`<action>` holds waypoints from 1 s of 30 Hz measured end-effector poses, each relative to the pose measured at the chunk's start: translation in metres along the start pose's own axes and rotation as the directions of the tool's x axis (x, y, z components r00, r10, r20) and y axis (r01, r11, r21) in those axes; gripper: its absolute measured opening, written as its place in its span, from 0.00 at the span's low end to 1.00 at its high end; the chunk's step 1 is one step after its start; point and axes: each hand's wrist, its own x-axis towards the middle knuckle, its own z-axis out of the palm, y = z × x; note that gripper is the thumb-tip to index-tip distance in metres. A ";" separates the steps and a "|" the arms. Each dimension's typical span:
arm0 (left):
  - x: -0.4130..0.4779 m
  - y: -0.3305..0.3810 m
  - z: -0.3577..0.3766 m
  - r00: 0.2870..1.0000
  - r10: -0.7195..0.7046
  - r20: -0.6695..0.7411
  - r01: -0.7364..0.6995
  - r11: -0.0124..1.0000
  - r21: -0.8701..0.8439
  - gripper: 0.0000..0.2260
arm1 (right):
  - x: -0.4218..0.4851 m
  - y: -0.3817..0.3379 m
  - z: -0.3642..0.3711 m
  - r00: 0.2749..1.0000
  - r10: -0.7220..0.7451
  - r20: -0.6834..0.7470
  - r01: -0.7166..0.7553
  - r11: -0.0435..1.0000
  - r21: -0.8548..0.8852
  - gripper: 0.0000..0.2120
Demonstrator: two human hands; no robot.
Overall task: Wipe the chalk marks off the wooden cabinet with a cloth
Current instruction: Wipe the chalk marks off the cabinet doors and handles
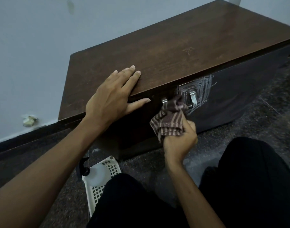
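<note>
Left hand (111, 96) is planted on the front edge of the wooden cabinet (173, 51), centre-left of the frame. Its fingers are straight and laid flat across the dark top, the thumb reaches down over the front face, and it has hold of nothing.

Moving right, just below centre, the right hand (180, 140) has its fingers curled tight round a bunched brown-and-pink striped cloth (169, 122). The upper end of that cloth is pushed up against the cabinet front, sitting between the left metal handle (164, 100) and the right metal handle (192, 97).

Right of the cloth come the chalk marks (201, 89), a tangle of white scribbled lines running over and around the right handle and spreading across the dark door towards the right of the frame.

Sweeping the rest from the left edge, a pale crumpled lump (29, 120) sits at the foot of the blue-grey wall (34, 46). Lower centre-left, a white lattice basket (113, 165) stands on the dark speckled floor (157, 162) with a translucent spray bottle (94, 175), black trigger on top, inside it. The person's black-trousered legs (248, 178) fill the bottom right and overlap the basket's near end.
</note>
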 end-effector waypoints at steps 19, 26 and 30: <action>0.000 0.000 -0.002 1.000 -0.016 0.024 0.016 1.000 -0.004 0.34 | -0.009 0.039 0.012 0.953 0.287 0.101 -0.302 0.930 0.209 0.11; -0.001 0.000 0.000 1.000 -0.013 0.011 0.013 1.000 -0.006 0.34 | -0.002 0.016 0.009 0.990 0.137 0.039 -0.142 0.966 0.215 0.14; -0.001 -0.001 0.001 1.000 -0.019 0.001 0.019 1.000 -0.011 0.35 | -0.001 -0.006 0.007 0.997 -0.078 -0.011 0.079 0.996 0.034 0.16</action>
